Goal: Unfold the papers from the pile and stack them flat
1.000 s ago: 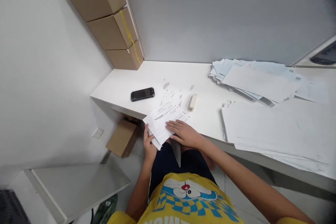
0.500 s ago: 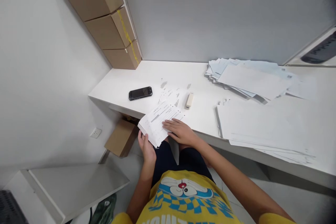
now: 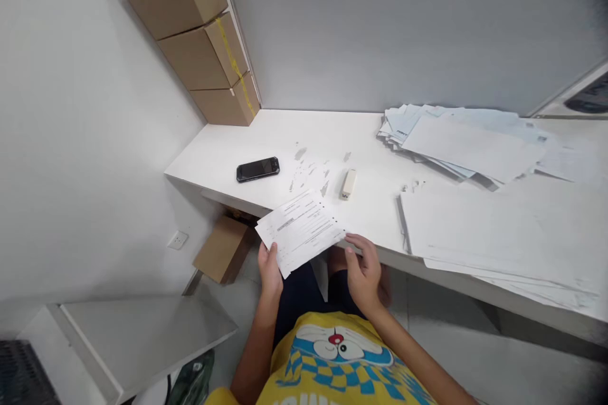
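Note:
A small stack of printed sheets (image 3: 304, 228) is held at its lower left edge by my left hand (image 3: 270, 271), thumb on top and the other fingers underneath, mostly hidden. The sheets are tilted and overlap the table's front edge above my lap. At their right corner is my right hand (image 3: 365, 272), its fingers bent and the thumb apart from the index finger. The index fingertip is at the corner, perhaps touching it. Farther back on the table lie a black phone (image 3: 258, 169) and a small off-white oblong object (image 3: 348, 184).
On the white table (image 3: 228, 139), a messy pile of papers (image 3: 475, 142) lies at the back right, with a wide paper stack (image 3: 489, 228) in front. Cardboard boxes (image 3: 204, 57) are stacked at the back left. Another box (image 3: 223, 250) sits below the table.
My right hand has slid off the top of the sheets to their right corner. My left hand keeps its hold, and the sheets now lie a little lower and to the right.

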{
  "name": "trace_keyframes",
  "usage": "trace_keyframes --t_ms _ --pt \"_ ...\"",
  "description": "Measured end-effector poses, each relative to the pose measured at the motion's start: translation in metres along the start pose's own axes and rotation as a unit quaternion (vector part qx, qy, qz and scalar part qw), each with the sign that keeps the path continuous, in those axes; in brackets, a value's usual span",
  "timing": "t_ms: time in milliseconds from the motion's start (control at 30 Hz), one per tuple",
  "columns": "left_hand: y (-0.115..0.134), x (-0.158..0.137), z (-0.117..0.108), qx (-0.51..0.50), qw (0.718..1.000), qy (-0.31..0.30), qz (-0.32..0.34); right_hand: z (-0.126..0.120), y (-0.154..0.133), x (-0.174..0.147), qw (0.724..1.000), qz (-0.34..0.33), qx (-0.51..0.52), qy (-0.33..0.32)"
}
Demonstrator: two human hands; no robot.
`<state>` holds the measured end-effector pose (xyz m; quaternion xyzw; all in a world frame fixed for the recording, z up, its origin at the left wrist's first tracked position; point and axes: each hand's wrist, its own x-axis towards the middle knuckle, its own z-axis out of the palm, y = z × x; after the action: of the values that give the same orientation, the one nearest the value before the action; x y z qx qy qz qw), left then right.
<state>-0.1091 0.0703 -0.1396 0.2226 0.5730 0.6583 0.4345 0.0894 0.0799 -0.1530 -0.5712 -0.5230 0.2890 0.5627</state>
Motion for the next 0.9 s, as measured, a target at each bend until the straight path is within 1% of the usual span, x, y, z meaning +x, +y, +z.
trace_keyframes --t_ms 33,67,133,200,300,367,400,467,533,567,633,667,733,833,900 --pt "0.002 -0.001 -0.004 -0.001 1.0 -0.002 -0.018 -0.005 -0.002 -0.002 0.999 0.042 0.011 0.009" --pt "0.005 -0.001 -0.007 0.0 0.999 -0.003 -0.033 -0.01 -0.004 -0.002 0.997 0.078 0.027 -0.002" --pt "0.008 0.0 -0.012 0.002 0.999 -0.012 -0.047 -0.017 -0.01 0.003 0.988 0.131 0.066 -0.044" --pt "0.01 0.003 -0.012 0.006 0.998 -0.039 -0.048 -0.019 -0.013 0.009 0.978 0.163 0.1 -0.079" --pt "0.017 0.008 -0.002 0.016 0.995 -0.092 -0.032 -0.018 -0.014 0.016 0.97 0.181 0.123 -0.104" --pt "0.027 0.014 0.009 0.026 0.992 -0.121 -0.007 -0.018 -0.014 0.023 0.971 0.169 0.116 -0.119" --pt "0.033 0.018 0.016 0.033 0.989 -0.141 0.01 -0.02 -0.014 0.029 0.976 0.152 0.103 -0.12" --pt "0.047 0.03 0.03 0.056 0.979 -0.188 0.047 -0.027 -0.018 0.044 0.989 0.097 0.06 -0.097" --pt "0.058 0.044 0.044 0.094 0.965 -0.233 0.079 -0.037 -0.024 0.063 0.998 0.032 0.014 -0.058" --pt "0.061 0.051 0.052 0.113 0.959 -0.245 0.089 -0.042 -0.027 0.072 0.999 0.004 0.002 -0.046" --pt "0.062 0.065 0.068 0.137 0.955 -0.244 0.101 -0.049 -0.031 0.087 0.999 -0.033 0.01 -0.04" --pt "0.058 0.072 0.076 0.138 0.955 -0.24 0.105 -0.051 -0.031 0.091 0.998 -0.038 0.021 -0.045" --pt "0.048 0.082 0.09 0.12 0.957 -0.235 0.12 -0.052 -0.026 0.095 0.998 -0.023 0.033 -0.052" --pt "0.031 0.087 0.104 0.104 0.955 -0.239 0.142 -0.049 -0.009 0.093 0.999 0.026 0.026 -0.032" --pt "0.027 0.084 0.107 0.119 0.95 -0.249 0.148 -0.048 0.003 0.09 0.997 0.06 0.033 -0.029"
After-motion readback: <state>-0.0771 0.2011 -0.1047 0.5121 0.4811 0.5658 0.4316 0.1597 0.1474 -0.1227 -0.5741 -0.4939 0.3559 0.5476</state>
